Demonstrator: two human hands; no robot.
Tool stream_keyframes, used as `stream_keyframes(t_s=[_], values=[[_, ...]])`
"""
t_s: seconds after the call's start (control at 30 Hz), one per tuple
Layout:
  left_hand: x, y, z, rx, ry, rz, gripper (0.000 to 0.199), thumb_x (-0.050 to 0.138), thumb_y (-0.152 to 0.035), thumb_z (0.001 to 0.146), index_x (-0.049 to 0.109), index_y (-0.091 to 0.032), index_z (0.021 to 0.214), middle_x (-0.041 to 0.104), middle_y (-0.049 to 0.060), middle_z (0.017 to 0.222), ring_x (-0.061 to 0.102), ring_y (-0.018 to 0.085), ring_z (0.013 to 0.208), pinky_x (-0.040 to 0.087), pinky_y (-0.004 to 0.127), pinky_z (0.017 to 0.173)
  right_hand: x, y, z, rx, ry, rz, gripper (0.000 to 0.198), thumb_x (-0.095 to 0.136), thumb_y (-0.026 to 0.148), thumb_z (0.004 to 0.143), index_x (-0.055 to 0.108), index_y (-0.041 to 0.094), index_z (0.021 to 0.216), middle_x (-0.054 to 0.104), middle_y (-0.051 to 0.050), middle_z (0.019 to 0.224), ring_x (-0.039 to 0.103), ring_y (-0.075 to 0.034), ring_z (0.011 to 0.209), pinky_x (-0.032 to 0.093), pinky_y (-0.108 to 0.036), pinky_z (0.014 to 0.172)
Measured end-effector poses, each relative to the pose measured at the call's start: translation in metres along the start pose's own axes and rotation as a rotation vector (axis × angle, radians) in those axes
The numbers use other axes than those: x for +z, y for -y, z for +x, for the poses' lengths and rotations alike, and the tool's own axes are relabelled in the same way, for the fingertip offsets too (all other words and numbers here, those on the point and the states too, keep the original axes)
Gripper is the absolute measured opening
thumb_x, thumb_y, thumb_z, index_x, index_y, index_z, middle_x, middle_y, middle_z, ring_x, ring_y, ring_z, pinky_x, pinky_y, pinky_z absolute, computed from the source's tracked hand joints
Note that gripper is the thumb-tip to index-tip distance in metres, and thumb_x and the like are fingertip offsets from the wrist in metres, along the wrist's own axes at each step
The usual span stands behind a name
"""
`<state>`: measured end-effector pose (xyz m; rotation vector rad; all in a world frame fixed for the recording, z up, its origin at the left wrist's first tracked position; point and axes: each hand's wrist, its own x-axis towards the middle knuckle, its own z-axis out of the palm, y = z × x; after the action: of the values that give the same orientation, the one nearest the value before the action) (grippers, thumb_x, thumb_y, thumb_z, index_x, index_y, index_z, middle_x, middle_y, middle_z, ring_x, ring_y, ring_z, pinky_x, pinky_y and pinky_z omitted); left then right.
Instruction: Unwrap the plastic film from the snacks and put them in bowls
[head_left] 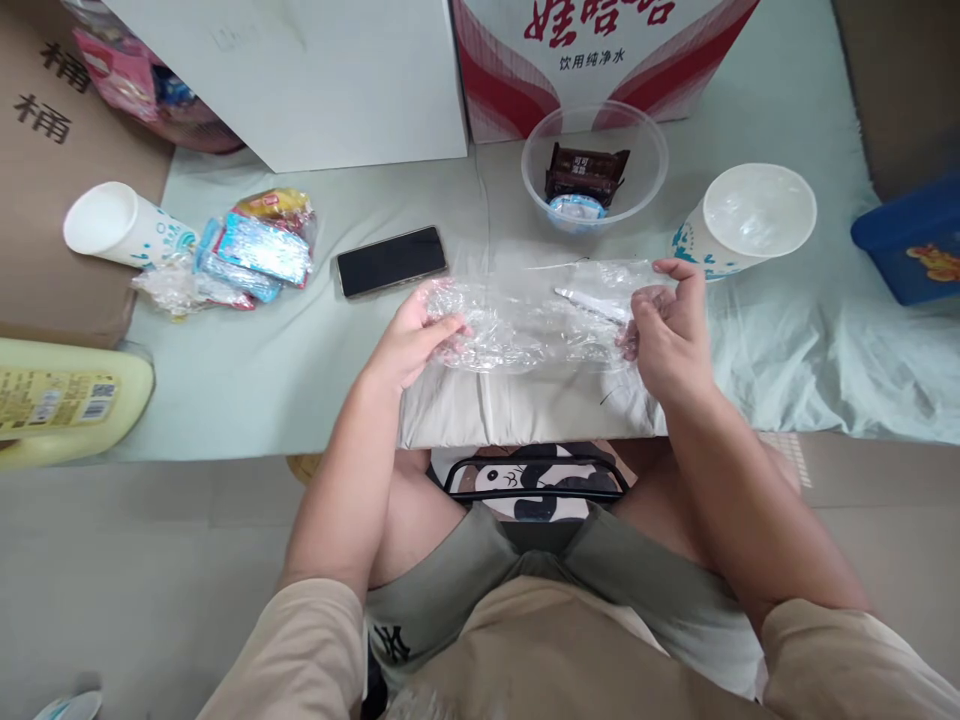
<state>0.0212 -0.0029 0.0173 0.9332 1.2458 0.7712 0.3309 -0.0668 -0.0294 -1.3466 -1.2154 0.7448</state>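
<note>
Over pale green cloth (247,390), one clear plastic wrapper (517,325) stretches between left hand (416,340) and right hand (675,335), each pinching an end; around: one smartphone (391,262), two paper cups (148,228).

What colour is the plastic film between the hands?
Plastic film: clear and colourless, best seen in the head view.

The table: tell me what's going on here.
A seated person holds a crinkled clear plastic sheet between the left hand and the right hand, over the table. A white strip shows by the right hand; whether in or behind the sheet, I can't tell. Farther back are a phone, a clear bowl with brown packets in it, and a paper cup.
</note>
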Motion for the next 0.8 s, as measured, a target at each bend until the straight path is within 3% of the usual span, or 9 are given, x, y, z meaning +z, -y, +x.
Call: stream_keyframes(t_s=[0.13, 0.27, 0.37, 0.43, 0.5, 0.6, 0.8], values=[[-0.005, -0.004, 0.005, 0.069, -0.129, -0.036, 0.023, 0.082, -0.022, 0.075, 0.065, -0.019, 0.089, 0.064, -0.002, 0.064, 0.038, 0.003, 0.038, 0.021, 0.018, 0.036, -0.003, 0.002, 0.002, 0.043, -0.024, -0.018, 0.046, 0.068, 0.034, 0.091, 0.047, 0.039, 0.131, 0.06, -0.003, 0.11, 0.053, -0.009, 0.055, 0.04, -0.026, 0.039], [-0.01, -0.007, 0.009, 0.107, -0.189, -0.105, 0.021, 0.082, -0.021, 0.074, 0.064, -0.02, 0.086, 0.063, -0.002, 0.064, 0.036, 0.003, 0.038, 0.02, 0.018, 0.035, -0.008, 0.006, 0.005, 0.017, -0.096, -0.136, 0.051, 0.067, 0.023, 0.083, 0.05, 0.035, 0.13, 0.06, -0.005, 0.114, 0.061, -0.013, 0.07, 0.051, -0.029, 0.052], [-0.01, -0.007, 0.009, 0.087, -0.24, -0.114, 0.017, 0.077, -0.014, 0.073, 0.063, -0.018, 0.082, 0.062, -0.001, 0.063, 0.04, 0.004, 0.041, 0.022, 0.017, 0.037, -0.012, 0.013, 0.005, -0.099, -0.169, -0.324, 0.046, 0.062, 0.017, 0.079, 0.055, 0.029, 0.123, 0.06, -0.005, 0.111, 0.064, -0.017, 0.083, 0.057, -0.035, 0.069], [-0.008, -0.006, 0.009, 0.062, -0.273, -0.096, 0.015, 0.073, -0.011, 0.072, 0.063, -0.018, 0.081, 0.062, 0.0, 0.062, 0.041, 0.004, 0.042, 0.022, 0.016, 0.037, -0.013, 0.017, 0.004, -0.23, -0.093, -0.445, 0.04, 0.059, 0.016, 0.08, 0.059, 0.026, 0.118, 0.062, -0.006, 0.106, 0.065, -0.021, 0.089, 0.058, -0.041, 0.079], [-0.007, -0.006, 0.008, 0.047, -0.289, -0.082, 0.015, 0.071, -0.011, 0.071, 0.062, -0.018, 0.081, 0.063, 0.0, 0.062, 0.039, 0.004, 0.041, 0.021, 0.016, 0.037, -0.01, 0.019, 0.001, -0.357, 0.079, -0.543, 0.037, 0.06, 0.018, 0.081, 0.062, 0.026, 0.117, 0.065, -0.008, 0.107, 0.065, -0.026, 0.099, 0.056, -0.047, 0.088], [-0.006, -0.006, 0.008, 0.03, -0.275, -0.071, 0.018, 0.072, -0.012, 0.069, 0.061, -0.018, 0.083, 0.065, 0.0, 0.063, 0.038, 0.004, 0.04, 0.022, 0.016, 0.037, 0.0, 0.015, -0.001, -0.421, 0.293, -0.653, 0.039, 0.063, 0.023, 0.084, 0.063, 0.025, 0.123, 0.067, -0.012, 0.121, 0.062, -0.033, 0.115, 0.051, -0.052, 0.098], [-0.008, -0.008, 0.006, 0.017, -0.261, -0.085, 0.017, 0.074, -0.014, 0.069, 0.063, -0.018, 0.081, 0.066, -0.001, 0.063, 0.036, 0.002, 0.038, 0.021, 0.015, 0.037, 0.006, 0.009, 0.002, -0.404, 0.317, -0.74, 0.036, 0.061, 0.021, 0.086, 0.063, 0.025, 0.123, 0.067, -0.013, 0.125, 0.062, -0.033, 0.117, 0.049, -0.05, 0.097]])
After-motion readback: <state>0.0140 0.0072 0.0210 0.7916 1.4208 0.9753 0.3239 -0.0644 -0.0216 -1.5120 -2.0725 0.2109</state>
